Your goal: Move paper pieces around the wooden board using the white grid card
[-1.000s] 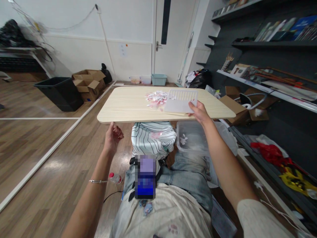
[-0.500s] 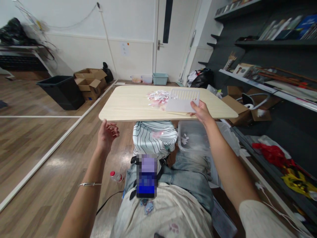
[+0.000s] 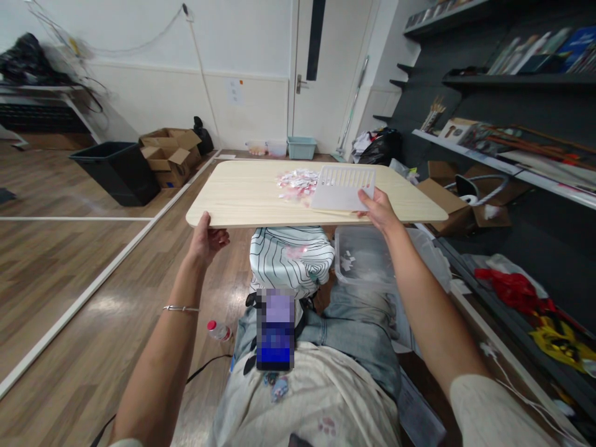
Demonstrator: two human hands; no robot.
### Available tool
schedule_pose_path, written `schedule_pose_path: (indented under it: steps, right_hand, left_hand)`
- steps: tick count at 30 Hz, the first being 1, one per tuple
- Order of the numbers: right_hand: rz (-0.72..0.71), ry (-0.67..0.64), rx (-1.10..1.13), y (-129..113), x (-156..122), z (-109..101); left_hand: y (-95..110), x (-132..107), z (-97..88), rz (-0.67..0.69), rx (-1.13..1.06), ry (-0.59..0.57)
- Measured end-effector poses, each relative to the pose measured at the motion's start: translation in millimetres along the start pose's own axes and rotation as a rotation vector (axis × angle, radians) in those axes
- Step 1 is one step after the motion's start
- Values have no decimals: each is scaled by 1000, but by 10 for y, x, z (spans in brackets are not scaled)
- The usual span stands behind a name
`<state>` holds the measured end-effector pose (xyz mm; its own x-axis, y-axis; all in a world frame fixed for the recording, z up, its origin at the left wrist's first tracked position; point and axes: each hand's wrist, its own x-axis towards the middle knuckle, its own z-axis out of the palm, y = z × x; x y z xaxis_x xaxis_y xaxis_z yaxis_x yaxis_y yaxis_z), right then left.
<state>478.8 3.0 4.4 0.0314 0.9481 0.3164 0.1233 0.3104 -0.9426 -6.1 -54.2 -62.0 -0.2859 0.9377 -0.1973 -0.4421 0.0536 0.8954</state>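
Observation:
A light wooden tabletop [image 3: 242, 195] stretches in front of me. My left hand [image 3: 207, 237] grips its near left edge, thumb on top and fingers curled underneath. My right hand [image 3: 379, 210] is closed on the near corner of a white slotted plastic scoop [image 3: 342, 187] that lies flat on the tabletop. A heap of small pink and white paper scraps [image 3: 297, 182] sits just left of the scoop's front.
Under the table stand a striped stool [image 3: 288, 257] and a clear plastic bin [image 3: 367, 257] holding a few scraps. A small bottle [image 3: 218, 331] lies on the floor. Dark shelves [image 3: 503, 161] line the right; a black bin [image 3: 116, 171] and cardboard boxes [image 3: 170, 158] stand at the left.
My left hand dropped away from the table edge, open below it, then rose again and took hold of the near left edge. The right hand and scoop stayed put.

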Motion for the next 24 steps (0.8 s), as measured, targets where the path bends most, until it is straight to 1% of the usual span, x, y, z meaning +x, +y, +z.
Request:
schedule_pose_path:
  steps: [3, 6, 8, 11, 14, 17, 24]
  right_hand:
    - [8, 3, -1, -24, -11, 8]
    - [9, 13, -6, -25, -16, 9]
    - [6, 29, 4, -18, -15, 9]
    - [8, 52, 48, -18, -20, 12]
    - [16, 32, 87, -36, -39, 12]
    - [23, 4, 100, -47, -55, 6]
    - [17, 31, 69, -43, -51, 19]
  left_hand:
    - [23, 11, -21, -21, 5, 0]
    - [0, 4, 3, -5, -23, -30]
    - [-41, -11, 41, 47, -53, -36]
    - [-115, -35, 97, 146, -95, -14]
    - [-164, -39, 120, 190, -116, -6]
    - [-177, -31, 111, 200, -117, -3]
    - [-161, -47, 94, 206, -89, -23]
